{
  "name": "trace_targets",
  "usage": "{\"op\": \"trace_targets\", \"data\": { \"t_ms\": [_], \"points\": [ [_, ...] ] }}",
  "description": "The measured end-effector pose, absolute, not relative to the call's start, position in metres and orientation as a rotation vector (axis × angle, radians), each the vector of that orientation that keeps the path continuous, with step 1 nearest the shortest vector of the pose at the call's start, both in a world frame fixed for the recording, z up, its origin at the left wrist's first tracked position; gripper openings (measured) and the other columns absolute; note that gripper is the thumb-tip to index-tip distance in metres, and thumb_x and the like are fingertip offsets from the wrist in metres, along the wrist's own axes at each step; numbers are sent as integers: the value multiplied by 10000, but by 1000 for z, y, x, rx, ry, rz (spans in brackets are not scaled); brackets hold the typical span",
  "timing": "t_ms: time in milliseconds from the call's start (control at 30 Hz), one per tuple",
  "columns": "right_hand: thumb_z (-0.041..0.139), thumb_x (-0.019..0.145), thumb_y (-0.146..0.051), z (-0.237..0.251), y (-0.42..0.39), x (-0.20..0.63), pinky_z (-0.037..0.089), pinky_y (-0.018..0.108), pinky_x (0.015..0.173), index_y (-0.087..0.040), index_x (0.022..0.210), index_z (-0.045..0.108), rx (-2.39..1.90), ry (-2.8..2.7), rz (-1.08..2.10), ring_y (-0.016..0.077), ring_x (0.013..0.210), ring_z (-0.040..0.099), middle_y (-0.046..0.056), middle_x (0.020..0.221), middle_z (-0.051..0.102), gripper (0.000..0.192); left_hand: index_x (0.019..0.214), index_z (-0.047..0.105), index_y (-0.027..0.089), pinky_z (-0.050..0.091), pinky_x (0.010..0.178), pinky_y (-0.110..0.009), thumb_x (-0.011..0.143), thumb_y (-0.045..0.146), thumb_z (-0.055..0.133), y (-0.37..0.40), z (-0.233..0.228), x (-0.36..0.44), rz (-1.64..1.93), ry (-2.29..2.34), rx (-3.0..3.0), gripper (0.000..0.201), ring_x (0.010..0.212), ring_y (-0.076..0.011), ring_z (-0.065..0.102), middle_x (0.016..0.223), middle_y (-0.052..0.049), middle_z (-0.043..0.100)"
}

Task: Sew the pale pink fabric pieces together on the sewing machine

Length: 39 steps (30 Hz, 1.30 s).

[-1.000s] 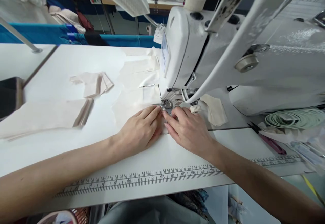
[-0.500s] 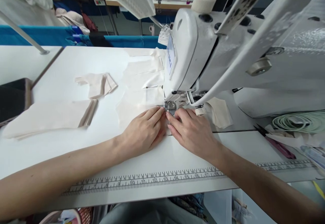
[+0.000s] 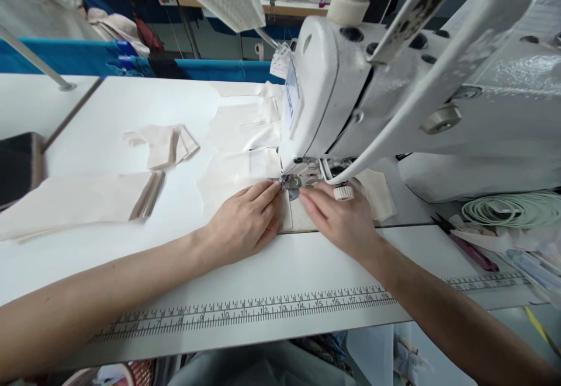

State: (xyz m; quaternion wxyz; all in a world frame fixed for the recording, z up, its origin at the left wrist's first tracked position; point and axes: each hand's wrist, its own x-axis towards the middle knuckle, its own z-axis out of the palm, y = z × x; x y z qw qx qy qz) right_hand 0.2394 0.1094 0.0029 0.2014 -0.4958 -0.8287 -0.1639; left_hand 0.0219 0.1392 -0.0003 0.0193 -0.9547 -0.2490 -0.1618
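Note:
My left hand (image 3: pixel 248 219) presses down on a thin cream fabric piece (image 3: pixel 217 184), fingers together and fingertips beside the presser foot (image 3: pixel 293 183) of a white sewing machine (image 3: pixel 318 82). The fabric spreads leftward from the foot over the white table. Right of the foot, my right hand (image 3: pixel 344 222) reaches over the machine bed with its fingers stretched out, slightly blurred. Nothing shows in that hand; part of it is behind a white knob (image 3: pixel 343 193). Another cream piece (image 3: pixel 377 193) lies beyond it.
Left are a stack of cream pieces (image 3: pixel 87 199), smaller folded pieces (image 3: pixel 166 145) and a dark phone-like object (image 3: pixel 17 167). A ruler strip (image 3: pixel 245 314) runs along the front edge. At right lie maroon-handled scissors (image 3: pixel 473 251) and a coil of pale green cord (image 3: pixel 512 208).
My right hand has drawn away from the presser foot to the right, opening a gap between the hands. My left hand stays on the fabric. The whole view has shifted slightly.

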Motion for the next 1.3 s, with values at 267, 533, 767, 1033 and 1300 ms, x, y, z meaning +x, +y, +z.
{"op": "trace_targets", "data": {
  "t_ms": [267, 533, 767, 1033, 1300],
  "points": [
    [510, 962, -255, -4, 131, 261, 378, 275, 642, -179, 766, 687, -1451, -2176, -363, 148, 683, 589, 12, 689, 663, 274, 1204, 607, -14, 501, 1047, -460, 947, 254, 440, 139, 1, 21, -533, -770, -2976, 406, 1266, -324, 525, 1305, -236, 583],
    [500, 971, -282, -5, 130, 260, 390, 289, 680, -184, 725, 673, -1475, -2174, -315, 160, 699, 604, 20, 682, 673, 315, 1184, 627, 13, 503, 1037, -444, 956, 251, 412, 138, 4, 20, -493, -744, -2952, 394, 1226, -308, 557, 1298, -202, 601],
    [497, 973, -361, -4, 129, 261, 373, 295, 655, -192, 652, 619, -1446, -2151, -252, 145, 614, 571, 0, 600, 632, 383, 1174, 636, 16, 494, 1022, -481, 960, 246, 422, 139, 4, 20, -536, -706, -2929, 380, 1190, -314, 581, 1264, -207, 622],
    [510, 952, -200, 20, 108, 256, 385, 284, 690, -173, 949, 662, -1107, -2442, 310, 132, 679, 577, 14, 793, 673, 155, 1092, 636, 55, 538, 878, -431, 920, 320, 556, 121, 20, 19, -652, -659, -2957, 326, 1049, -288, 624, 1122, -157, 672],
    [534, 948, -196, 11, 103, 255, 405, 303, 747, -145, 987, 633, -900, -2563, 131, 164, 834, 580, 60, 932, 659, 118, 953, 644, 110, 528, 735, -337, 913, 107, 555, 115, 14, 20, -657, -547, -2943, 97, 880, -212, 648, 945, -72, 702]
  ]
}}
